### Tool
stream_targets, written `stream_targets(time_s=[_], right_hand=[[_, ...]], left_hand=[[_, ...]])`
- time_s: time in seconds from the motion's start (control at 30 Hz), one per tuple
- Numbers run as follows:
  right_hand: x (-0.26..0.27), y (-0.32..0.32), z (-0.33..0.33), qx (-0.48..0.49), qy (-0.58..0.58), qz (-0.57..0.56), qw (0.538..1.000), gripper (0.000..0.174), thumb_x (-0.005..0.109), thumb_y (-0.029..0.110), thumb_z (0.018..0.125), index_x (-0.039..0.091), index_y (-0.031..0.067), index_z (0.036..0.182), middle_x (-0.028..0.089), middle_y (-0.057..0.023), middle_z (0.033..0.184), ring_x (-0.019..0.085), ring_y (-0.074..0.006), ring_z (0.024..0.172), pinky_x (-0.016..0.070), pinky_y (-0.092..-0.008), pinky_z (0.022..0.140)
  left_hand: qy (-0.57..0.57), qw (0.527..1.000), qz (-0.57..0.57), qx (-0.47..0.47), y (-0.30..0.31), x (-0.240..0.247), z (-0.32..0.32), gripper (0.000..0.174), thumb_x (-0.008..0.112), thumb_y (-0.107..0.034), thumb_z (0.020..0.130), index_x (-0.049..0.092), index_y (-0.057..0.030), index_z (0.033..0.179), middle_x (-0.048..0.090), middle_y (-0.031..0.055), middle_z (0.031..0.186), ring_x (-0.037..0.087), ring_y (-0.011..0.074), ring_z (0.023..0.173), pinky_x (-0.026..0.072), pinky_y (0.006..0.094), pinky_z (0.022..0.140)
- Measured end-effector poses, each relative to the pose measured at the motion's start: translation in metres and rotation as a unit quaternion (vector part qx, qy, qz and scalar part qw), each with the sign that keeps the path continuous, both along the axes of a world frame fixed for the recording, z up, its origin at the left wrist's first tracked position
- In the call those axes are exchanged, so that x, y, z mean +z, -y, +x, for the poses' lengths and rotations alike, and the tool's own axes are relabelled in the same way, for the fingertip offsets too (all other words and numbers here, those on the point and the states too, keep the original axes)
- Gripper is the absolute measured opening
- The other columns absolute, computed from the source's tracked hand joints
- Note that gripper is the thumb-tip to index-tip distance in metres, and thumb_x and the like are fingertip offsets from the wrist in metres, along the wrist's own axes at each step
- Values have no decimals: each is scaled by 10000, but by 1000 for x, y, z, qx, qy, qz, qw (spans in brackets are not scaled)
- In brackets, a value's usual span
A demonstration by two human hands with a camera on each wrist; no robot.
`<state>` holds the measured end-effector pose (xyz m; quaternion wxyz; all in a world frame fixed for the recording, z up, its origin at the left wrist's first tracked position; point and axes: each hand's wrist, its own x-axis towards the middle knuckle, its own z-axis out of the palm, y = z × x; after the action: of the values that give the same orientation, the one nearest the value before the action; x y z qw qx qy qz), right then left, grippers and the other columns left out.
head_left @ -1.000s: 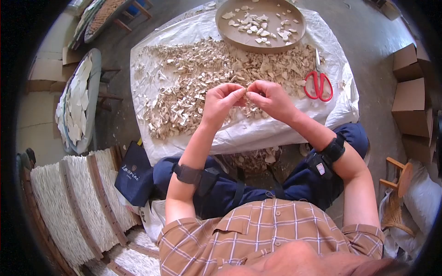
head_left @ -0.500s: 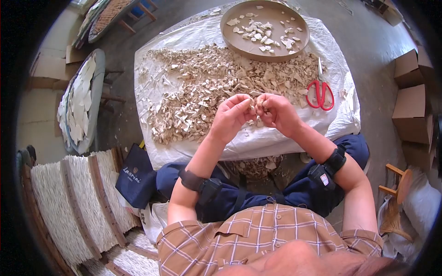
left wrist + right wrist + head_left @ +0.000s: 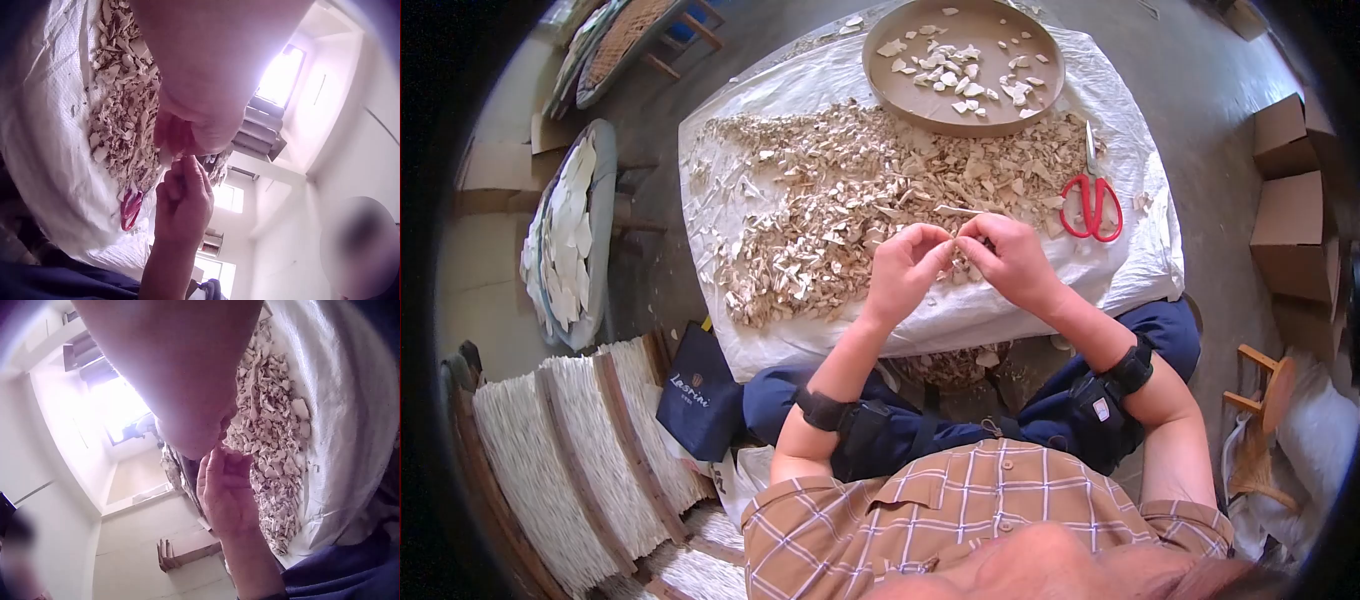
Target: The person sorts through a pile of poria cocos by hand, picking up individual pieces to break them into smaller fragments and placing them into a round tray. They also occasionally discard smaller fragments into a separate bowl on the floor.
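Note:
Above the near side of a heap of dry, pale flakes (image 3: 830, 230), my left hand (image 3: 908, 270) and right hand (image 3: 1012, 262) meet fingertip to fingertip. Thumbs and curled forefingers of both hands pinch a small pale flake (image 3: 165, 156), mostly hidden by the fingers. In the right wrist view the left hand (image 3: 230, 494) has its thumb and fingertips right at the right hand's tips. Red-handled scissors (image 3: 1091, 205) lie to the right of the heap, blades pointing away. A round, shallow tray (image 3: 890, 95) with larger whitish pieces stands at the far side.
A white woven sheet (image 3: 1135, 250) covers the table under the heap. Left of it stands a round rack (image 3: 605, 250) with pale sheets, and nearer, stacked white bundles (image 3: 525, 450) and a dark bag (image 3: 700, 395). Cardboard boxes (image 3: 1290, 210) and a wooden stool (image 3: 1280, 392) are at the right.
Both hands drew slightly apart half a second ago, fingers working at the small piece, and now meet again at the fingertips. Scissors and tray stay in place; the head view shifts slightly.

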<state>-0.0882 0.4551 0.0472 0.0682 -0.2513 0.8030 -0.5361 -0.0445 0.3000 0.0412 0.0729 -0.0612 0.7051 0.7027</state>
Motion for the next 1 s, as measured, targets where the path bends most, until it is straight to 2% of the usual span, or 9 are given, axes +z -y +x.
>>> stream_targets(time_s=[0.17,0.23,0.33,0.37,0.53,0.7,0.77,0.9,1.0], right_hand=[[1,-3,3,-28,-116,52,991,78,530,85,724,533,8,715,522,-118,636,530,-256,576,408,-327,514],[-2,-6,1,-42,26,-7,999,73,520,79,722,528,8,712,519,-89,628,521,-213,552,398,-307,485],[7,-16,-5,-45,322,-165,931,73,493,75,719,523,13,693,511,-44,624,504,-140,525,382,-262,444],[11,-18,-5,-33,467,-257,845,84,477,75,717,521,18,675,507,-28,628,495,-111,523,376,-237,433],[7,-7,10,18,566,-367,738,112,479,111,722,518,23,778,524,-53,657,487,-102,520,362,-197,390],[10,2,18,-6,473,-208,856,130,574,105,719,529,3,786,537,-33,667,504,-122,567,411,-234,466],[8,6,21,-9,138,-72,988,127,580,117,738,550,-1,776,536,-44,654,508,-126,576,410,-265,513],[8,8,24,-5,-119,23,993,127,565,120,747,566,-6,754,523,-72,626,512,-128,585,413,-271,543],[-1,9,22,5,143,-58,988,131,554,129,756,529,2,736,491,-44,607,485,-125,546,395,-277,505]], left_hand=[[-201,938,-283,-18,-9,7,-2,92,553,-86,811,566,4,802,559,25,716,514,96,591,425,216,545],[8,999,-27,21,-10,6,0,80,553,-84,812,560,-5,817,561,30,732,521,103,593,431,218,538],[63,976,190,86,-7,5,1,84,549,-79,817,555,-9,864,570,35,737,545,105,613,458,221,558],[62,976,189,87,-6,5,1,84,549,-79,817,555,-9,864,570,35,737,545,105,613,458,221,558],[78,952,276,108,-8,9,8,118,547,-73,819,555,-5,915,587,54,755,580,124,662,490,240,622],[51,968,217,115,-7,8,18,126,556,-76,814,561,11,904,593,60,780,566,111,658,478,229,619],[37,972,201,113,-5,10,23,120,560,-76,811,564,4,901,595,60,783,572,117,665,480,229,627],[10,990,111,87,-2,7,26,125,563,-84,812,563,9,895,589,54,785,569,113,666,480,228,628],[27,988,128,79,-2,5,24,120,556,-83,816,556,9,892,579,47,781,567,112,661,483,232,632]])
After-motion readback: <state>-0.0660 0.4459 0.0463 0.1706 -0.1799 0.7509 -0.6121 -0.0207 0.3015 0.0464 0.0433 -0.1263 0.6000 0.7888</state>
